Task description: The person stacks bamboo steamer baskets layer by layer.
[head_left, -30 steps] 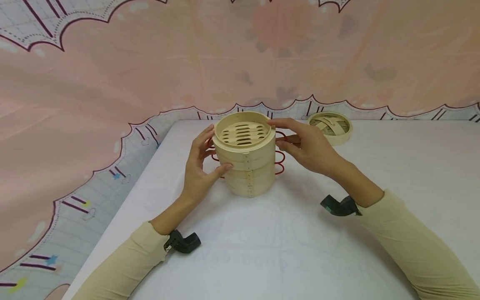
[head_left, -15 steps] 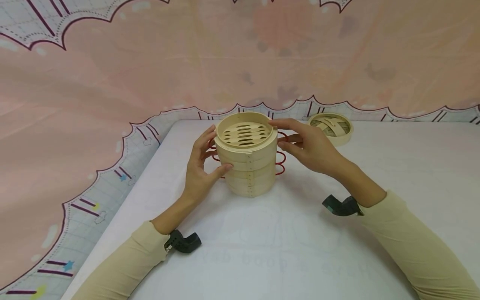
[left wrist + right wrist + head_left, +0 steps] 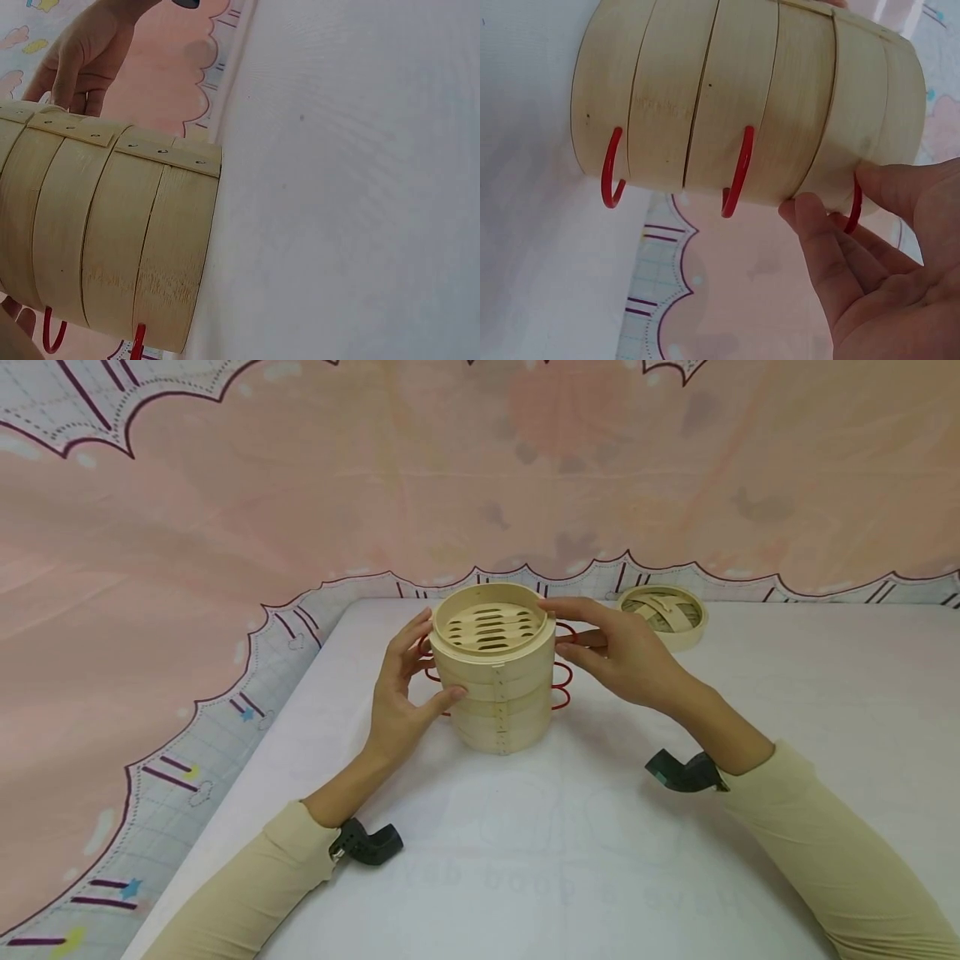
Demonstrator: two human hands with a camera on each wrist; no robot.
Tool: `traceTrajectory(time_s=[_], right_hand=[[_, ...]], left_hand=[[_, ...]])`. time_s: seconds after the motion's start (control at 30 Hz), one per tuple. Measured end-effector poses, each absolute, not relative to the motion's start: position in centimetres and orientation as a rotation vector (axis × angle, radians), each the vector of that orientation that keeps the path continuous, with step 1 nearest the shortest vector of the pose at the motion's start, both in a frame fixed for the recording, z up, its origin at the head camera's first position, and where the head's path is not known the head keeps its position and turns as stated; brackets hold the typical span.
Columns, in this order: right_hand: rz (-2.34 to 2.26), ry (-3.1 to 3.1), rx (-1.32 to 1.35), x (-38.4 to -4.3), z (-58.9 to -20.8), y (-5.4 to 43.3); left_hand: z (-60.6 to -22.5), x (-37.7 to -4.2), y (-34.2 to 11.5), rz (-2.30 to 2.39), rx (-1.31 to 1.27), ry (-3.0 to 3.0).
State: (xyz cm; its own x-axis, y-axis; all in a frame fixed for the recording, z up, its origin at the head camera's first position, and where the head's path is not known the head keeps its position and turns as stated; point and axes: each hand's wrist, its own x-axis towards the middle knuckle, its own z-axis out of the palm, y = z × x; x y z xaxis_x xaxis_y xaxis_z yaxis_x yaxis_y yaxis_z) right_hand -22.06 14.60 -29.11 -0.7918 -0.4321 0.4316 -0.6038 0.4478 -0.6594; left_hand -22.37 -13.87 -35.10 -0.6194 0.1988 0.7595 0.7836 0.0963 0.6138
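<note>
A stack of round bamboo steamer baskets (image 3: 517, 702) stands on the white table, its top tier uncovered and showing a slatted base. My left hand (image 3: 397, 702) grips the stack's left side, thumb on the front wall and fingers round the far side. On the right, my right hand (image 3: 630, 652) holds the top tier beside its red handle, with the index finger on the rim. The right wrist view shows its fingertips either side of that red handle (image 3: 856, 202). Lower red loops (image 3: 740, 172) stick out below. In the left wrist view the stacked tiers (image 3: 112, 232) lie close together.
The woven bamboo lid (image 3: 667, 614) lies behind and right of the stack, partly behind the right hand. A white cloth covers the table (image 3: 525, 860). A pink printed curtain (image 3: 450, 468) hangs along the back and left edges.
Almost nothing differs. The stack and both hands appear slightly further right than a second ago, as does the background; both hands keep the same grip.
</note>
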Motion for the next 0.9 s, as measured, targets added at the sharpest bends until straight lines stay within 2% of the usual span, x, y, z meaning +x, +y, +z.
traceTrajectory(time_s=[0.47, 0.9], right_hand=[[1.235, -2.55, 0.982, -22.8, -29.0, 15.8], [1.324, -2.54, 0.627, -24.6, -28.1, 20.3]], left_hand=[[-35.0, -22.7, -14.0, -1.531, -0.957, -1.9], [-34.9, -22.9, -14.0, -1.55, -0.96, -1.889]])
